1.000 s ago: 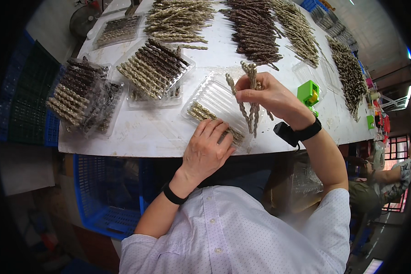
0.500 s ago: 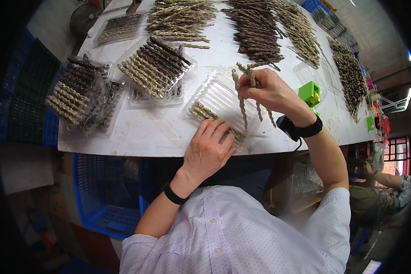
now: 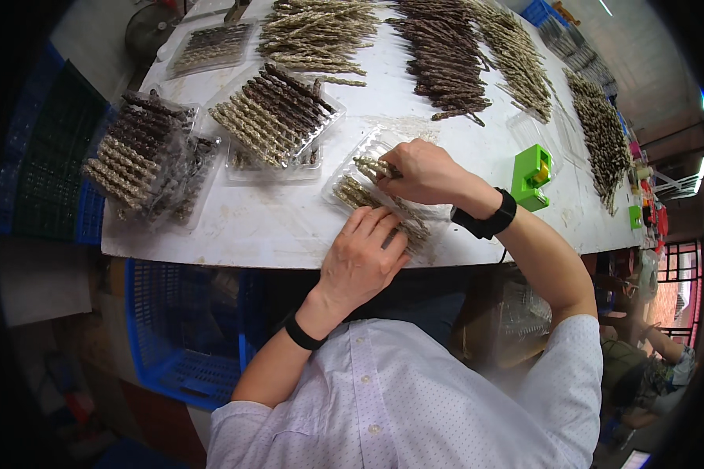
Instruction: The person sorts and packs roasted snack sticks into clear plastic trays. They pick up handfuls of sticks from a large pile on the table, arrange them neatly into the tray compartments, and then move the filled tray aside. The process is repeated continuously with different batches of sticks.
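Observation:
A clear ribbed plastic tray (image 3: 374,144) lies near the table's front edge, partly filled with light braided sticks (image 3: 352,195). My left hand (image 3: 365,252) rests palm down over the near side of these sticks, its fingers stretched out. Above the tray my right hand (image 3: 424,172) pinches several light braided sticks (image 3: 374,167), whose ends poke out to the left of the fingers. The rest of their length is partly hidden beneath the hand.
Filled clear trays of light and dark sticks (image 3: 278,109) stand at the left, beside a stacked pile (image 3: 145,156). Dark sticks (image 3: 446,59) and light sticks (image 3: 317,35) lie heaped at the back. A green tape dispenser (image 3: 532,178) stands right; a blue crate (image 3: 184,328) sits below the table.
My right hand has moved left and down with the sticks, from above the tray's right side to over the tray. They hung upright before and now lie flatter. My left hand stays nearly still.

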Available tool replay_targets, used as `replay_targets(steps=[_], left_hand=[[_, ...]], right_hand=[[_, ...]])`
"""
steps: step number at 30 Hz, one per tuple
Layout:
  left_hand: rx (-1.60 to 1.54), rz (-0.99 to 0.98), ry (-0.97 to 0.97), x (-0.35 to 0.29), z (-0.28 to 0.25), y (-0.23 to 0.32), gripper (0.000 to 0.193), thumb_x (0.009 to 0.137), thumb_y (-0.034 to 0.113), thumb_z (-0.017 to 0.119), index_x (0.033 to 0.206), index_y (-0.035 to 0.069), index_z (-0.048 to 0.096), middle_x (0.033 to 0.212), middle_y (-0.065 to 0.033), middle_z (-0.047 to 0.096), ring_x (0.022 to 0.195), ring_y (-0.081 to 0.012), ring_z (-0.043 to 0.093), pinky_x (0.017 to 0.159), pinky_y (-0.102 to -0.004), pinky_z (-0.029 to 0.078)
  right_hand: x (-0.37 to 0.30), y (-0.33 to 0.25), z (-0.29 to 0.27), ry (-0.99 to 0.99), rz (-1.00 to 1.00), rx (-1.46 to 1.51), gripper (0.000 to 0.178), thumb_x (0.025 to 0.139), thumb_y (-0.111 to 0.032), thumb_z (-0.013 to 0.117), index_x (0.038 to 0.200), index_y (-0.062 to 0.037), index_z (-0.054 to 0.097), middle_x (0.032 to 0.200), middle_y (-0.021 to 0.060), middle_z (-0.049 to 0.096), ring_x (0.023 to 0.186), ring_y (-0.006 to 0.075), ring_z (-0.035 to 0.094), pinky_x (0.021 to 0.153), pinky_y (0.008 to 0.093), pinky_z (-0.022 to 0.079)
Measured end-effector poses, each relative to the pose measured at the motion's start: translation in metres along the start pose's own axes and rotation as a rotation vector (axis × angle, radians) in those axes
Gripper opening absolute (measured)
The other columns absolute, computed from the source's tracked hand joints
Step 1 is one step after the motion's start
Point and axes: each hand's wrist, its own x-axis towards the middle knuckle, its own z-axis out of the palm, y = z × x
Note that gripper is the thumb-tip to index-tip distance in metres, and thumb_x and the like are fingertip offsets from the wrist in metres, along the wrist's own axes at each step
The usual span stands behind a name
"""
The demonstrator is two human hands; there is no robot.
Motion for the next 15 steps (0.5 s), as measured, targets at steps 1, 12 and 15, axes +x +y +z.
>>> replay_targets(steps=[1,12,15], left_hand=[[0.000,0.000,0.001,0.000,0.001,0.000,0.030,0.074,0.016,0.080,0.099,0.003,0.068,0.118,-0.0151,0.065,0.117,-0.0323,0.058,0.104,-0.0460,0.045],[0.000,-0.002,-0.009,0.000,0.000,0.000,0.030,0.076,0.017,0.079,0.100,0.003,0.068,0.118,-0.0144,0.065,0.118,-0.0319,0.058,0.104,-0.0461,0.045],[0.009,0.000,-0.003,0.000,0.000,0.001,0.030,0.077,0.018,0.079,0.100,0.003,0.068,0.119,-0.0143,0.065,0.118,-0.0319,0.058,0.105,-0.0462,0.045]], right_hand=[[0.002,0.000,0.002,-0.037,0.017,-0.021,0.028,0.081,-0.030,0.070,0.085,-0.0020,0.071,0.072,0.0222,0.066,0.072,0.0402,0.067,0.067,0.0480,0.054],[0.004,-0.001,-0.028,-0.027,0.065,0.107,0.046,0.077,-0.040,0.079,0.080,0.0049,0.070,0.069,0.0232,0.067,0.069,0.0394,0.069,0.067,0.0457,0.054],[0.003,-0.007,-0.035,-0.081,0.110,0.136,0.045,0.082,-0.038,0.082,0.080,0.0048,0.066,0.062,0.0206,0.061,0.059,0.0297,0.063,0.058,0.0414,0.048]])
